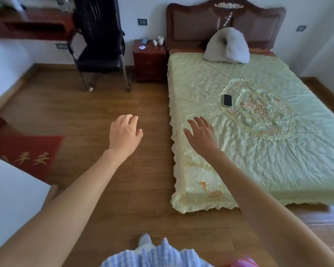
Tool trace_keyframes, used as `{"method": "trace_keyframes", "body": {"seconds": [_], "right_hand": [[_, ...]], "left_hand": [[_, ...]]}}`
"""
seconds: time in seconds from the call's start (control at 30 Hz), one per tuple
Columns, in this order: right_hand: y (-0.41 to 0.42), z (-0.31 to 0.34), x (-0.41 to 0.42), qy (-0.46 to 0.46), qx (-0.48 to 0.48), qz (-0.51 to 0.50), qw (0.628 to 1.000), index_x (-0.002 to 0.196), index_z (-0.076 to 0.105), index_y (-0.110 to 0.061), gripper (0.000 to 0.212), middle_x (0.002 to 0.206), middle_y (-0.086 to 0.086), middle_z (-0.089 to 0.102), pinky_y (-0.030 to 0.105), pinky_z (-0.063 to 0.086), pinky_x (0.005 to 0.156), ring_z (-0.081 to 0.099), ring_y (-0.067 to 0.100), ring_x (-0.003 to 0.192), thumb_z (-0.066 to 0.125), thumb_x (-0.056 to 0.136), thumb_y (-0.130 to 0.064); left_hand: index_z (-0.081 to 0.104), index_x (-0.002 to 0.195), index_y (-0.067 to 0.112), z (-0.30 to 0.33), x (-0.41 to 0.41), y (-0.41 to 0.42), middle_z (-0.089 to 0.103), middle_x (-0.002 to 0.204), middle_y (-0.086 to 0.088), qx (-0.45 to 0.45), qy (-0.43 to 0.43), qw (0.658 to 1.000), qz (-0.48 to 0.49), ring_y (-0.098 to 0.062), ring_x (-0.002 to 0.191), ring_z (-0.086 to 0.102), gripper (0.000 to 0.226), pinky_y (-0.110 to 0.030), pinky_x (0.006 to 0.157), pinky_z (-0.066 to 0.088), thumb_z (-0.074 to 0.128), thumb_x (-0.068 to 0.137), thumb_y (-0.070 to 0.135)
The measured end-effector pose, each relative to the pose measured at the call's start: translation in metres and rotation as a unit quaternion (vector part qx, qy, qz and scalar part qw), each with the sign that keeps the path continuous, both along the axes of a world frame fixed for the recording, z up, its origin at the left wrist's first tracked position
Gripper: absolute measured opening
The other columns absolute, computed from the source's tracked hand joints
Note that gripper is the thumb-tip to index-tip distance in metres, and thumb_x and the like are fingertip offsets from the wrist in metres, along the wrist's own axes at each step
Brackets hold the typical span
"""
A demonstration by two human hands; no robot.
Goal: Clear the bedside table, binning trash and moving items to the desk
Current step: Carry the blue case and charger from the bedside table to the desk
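Bedside table (149,60) sits far off between the black chair (100,49) and the bed (258,132), small cups (160,40) and bits on top (too blurry to name). Left hand (124,134) and right hand (201,134) reach forward, fingers relaxed, holding nothing.

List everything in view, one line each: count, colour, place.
bedside table: one, dark red wood, between chair and bed
cups: two, white, back right of the bedside table top
small items: two, bluish, too small to identify, on the bedside table's left part
chair: one, black, left of the bedside table
desk: one, red-brown, top left
bed: one, pale green cover, right
pillow: one, grey, at the headboard
phone: one, black, on the bed
mat: one, red, floor left
left hand: empty, over the floor
right hand: empty, fingers spread, over the bed edge
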State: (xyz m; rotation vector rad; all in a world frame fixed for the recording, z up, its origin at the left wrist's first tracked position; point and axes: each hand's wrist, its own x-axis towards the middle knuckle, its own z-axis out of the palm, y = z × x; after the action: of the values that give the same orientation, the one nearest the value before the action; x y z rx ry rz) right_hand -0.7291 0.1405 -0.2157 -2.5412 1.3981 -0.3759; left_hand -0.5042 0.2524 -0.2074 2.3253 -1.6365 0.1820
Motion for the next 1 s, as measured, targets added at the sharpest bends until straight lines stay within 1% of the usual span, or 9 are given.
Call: {"method": "trace_keyframes", "body": {"seconds": [0.2,0.3,0.43,0.53,0.73,0.9,1.0], "right_hand": [[-0.009,0.009,0.079,0.007,0.001,0.014,1.000,0.142,0.040,-0.013,0.050,0.151,0.009,0.036,0.043,0.018,0.117,0.018,0.027,0.145,0.037,0.100,-0.040],[-0.015,0.013,0.109,0.007,-0.002,0.019,1.000,0.141,0.042,-0.013,0.049,0.150,0.008,0.038,0.044,0.021,0.116,0.020,0.027,0.144,0.038,0.099,-0.039],[-0.039,0.019,0.151,0.007,-0.024,0.038,0.999,0.138,0.045,-0.013,0.046,0.146,0.008,0.042,0.043,0.024,0.114,0.025,0.027,0.142,0.040,0.099,-0.037],[-0.067,0.018,0.182,0.007,-0.022,0.051,0.998,0.137,0.046,-0.014,0.046,0.147,0.008,0.041,0.043,0.023,0.115,0.022,0.027,0.143,0.039,0.099,-0.038],[-0.151,0.021,0.246,-0.006,-0.047,0.065,0.997,0.139,0.044,-0.013,0.048,0.147,0.007,0.042,0.044,0.023,0.115,0.022,0.027,0.144,0.039,0.099,-0.039],[-0.242,0.030,0.288,-0.017,-0.071,0.066,0.995,0.137,0.047,-0.011,0.049,0.140,0.007,0.049,0.045,0.032,0.112,0.033,0.026,0.138,0.039,0.098,-0.040],[-0.291,0.037,0.306,-0.013,-0.078,0.067,0.995,0.135,0.048,-0.011,0.049,0.138,0.006,0.051,0.046,0.034,0.110,0.035,0.026,0.136,0.038,0.097,-0.041]], "left_hand": [[0.050,0.129,0.006,0.015,0.078,0.004,0.053,0.130,-0.014,-0.004,-0.005,1.000,0.021,-0.031,0.123,0.044,0.046,-0.044,0.097,0.039,0.055,0.089,0.029],[0.049,0.130,0.007,0.021,0.107,0.001,0.052,0.131,-0.013,-0.005,-0.006,1.000,0.019,-0.030,0.125,0.044,0.047,-0.044,0.099,0.038,0.055,0.090,0.030],[0.048,0.131,0.007,0.027,0.150,-0.016,0.051,0.133,-0.014,-0.011,-0.016,1.000,0.022,-0.030,0.126,0.043,0.047,-0.044,0.101,0.037,0.054,0.091,0.030],[0.047,0.132,0.008,0.031,0.176,-0.036,0.050,0.135,-0.013,-0.008,-0.023,0.999,0.030,-0.029,0.128,0.041,0.047,-0.043,0.102,0.037,0.052,0.091,0.032],[0.046,0.133,0.010,0.037,0.233,-0.111,0.049,0.136,-0.011,-0.011,-0.044,0.998,0.043,-0.027,0.128,0.042,0.047,-0.041,0.103,0.037,0.051,0.092,0.034],[0.046,0.133,0.010,0.046,0.271,-0.200,0.049,0.135,-0.011,0.001,-0.044,0.998,0.045,-0.028,0.127,0.042,0.047,-0.042,0.102,0.037,0.051,0.092,0.034],[0.045,0.134,0.012,0.051,0.289,-0.250,0.048,0.137,-0.010,0.007,-0.049,0.998,0.045,-0.026,0.128,0.041,0.047,-0.041,0.103,0.036,0.049,0.093,0.035]]}}
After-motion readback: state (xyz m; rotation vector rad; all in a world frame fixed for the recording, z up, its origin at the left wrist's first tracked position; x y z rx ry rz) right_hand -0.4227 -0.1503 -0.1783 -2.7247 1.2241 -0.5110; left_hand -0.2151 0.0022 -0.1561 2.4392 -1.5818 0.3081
